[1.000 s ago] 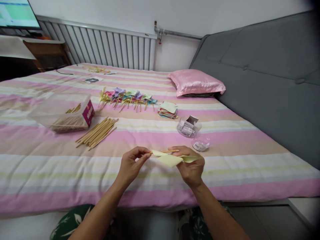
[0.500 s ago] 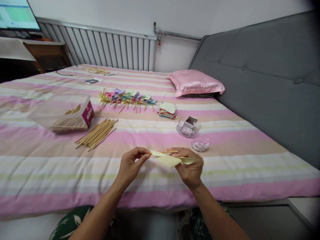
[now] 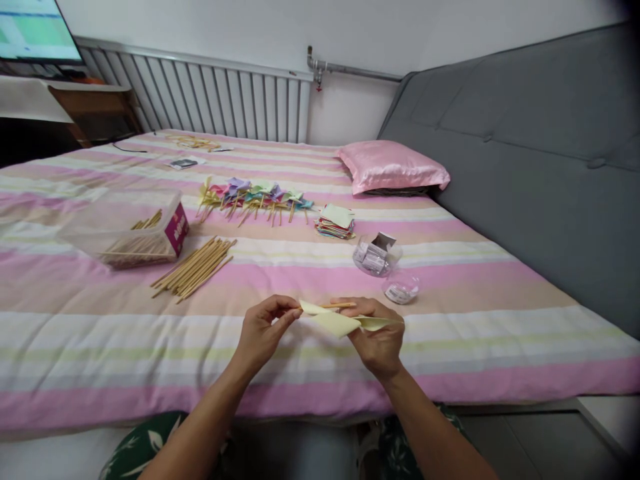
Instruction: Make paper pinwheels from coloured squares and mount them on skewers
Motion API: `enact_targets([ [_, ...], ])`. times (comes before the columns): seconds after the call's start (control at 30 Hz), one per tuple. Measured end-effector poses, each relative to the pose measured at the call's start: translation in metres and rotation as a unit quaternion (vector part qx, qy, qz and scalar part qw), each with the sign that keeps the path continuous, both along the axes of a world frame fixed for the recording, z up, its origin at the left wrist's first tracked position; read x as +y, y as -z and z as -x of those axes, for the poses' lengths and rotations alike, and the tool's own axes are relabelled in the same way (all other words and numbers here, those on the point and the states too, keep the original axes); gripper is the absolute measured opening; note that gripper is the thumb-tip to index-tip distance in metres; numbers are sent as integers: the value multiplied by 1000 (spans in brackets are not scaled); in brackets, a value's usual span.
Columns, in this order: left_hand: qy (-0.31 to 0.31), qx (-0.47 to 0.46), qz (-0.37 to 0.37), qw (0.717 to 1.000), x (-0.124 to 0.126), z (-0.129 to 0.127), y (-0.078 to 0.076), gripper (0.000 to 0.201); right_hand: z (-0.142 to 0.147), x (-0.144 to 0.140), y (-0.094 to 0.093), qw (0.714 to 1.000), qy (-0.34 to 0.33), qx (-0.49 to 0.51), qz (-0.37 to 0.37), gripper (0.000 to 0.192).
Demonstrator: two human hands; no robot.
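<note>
Above the near edge of the bed, my left hand (image 3: 267, 327) pinches one end of a thin wooden stick (image 3: 341, 305). A pale yellow paper pinwheel (image 3: 336, 323) lies against the stick, its folded blades spread between the hands. My right hand (image 3: 379, 337) is closed around the pinwheel and the stick's other end, thumb along the stick; its fingertips are partly hidden by the paper. Just beyond the right hand stand a small clear tub of little packets (image 3: 374, 257) and a clear round lid (image 3: 401, 288).
A bundle of wooden sticks (image 3: 195, 269) lies beside a clear plastic box (image 3: 125, 230) holding more sticks. Several finished pinwheels (image 3: 255, 193) lie in a row farther back, left of a stack of coloured paper squares (image 3: 336, 220). A pink pillow (image 3: 393, 167) rests near the grey headboard (image 3: 520, 127).
My right hand has shifted very slightly left with the pinwheel. Both hands keep their hold, and the things on the bed stay where they were.
</note>
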State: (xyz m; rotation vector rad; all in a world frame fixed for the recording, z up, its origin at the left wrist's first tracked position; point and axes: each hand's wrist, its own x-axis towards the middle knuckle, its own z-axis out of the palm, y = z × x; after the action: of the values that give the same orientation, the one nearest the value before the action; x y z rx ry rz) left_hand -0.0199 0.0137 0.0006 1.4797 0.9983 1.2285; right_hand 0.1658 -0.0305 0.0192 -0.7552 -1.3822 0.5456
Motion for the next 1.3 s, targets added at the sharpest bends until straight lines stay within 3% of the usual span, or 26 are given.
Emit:
enact_targets([
  [0.3,2,-14,8,1000,-1,0,-2,9,2,0,2,999,-12,42,-11,21],
  [1.07,-7,-5,-5,1000,1,0,0,9,2,-1,0,999,-13,39,7,15],
  [1.2,-18,21,-17,999,2,3,-1,10,4,0,1,996,-12,78,34,27],
  [1.3,-27,34,-25,999,2,4,-3,11,3,0,3,998,8,51,44,36],
])
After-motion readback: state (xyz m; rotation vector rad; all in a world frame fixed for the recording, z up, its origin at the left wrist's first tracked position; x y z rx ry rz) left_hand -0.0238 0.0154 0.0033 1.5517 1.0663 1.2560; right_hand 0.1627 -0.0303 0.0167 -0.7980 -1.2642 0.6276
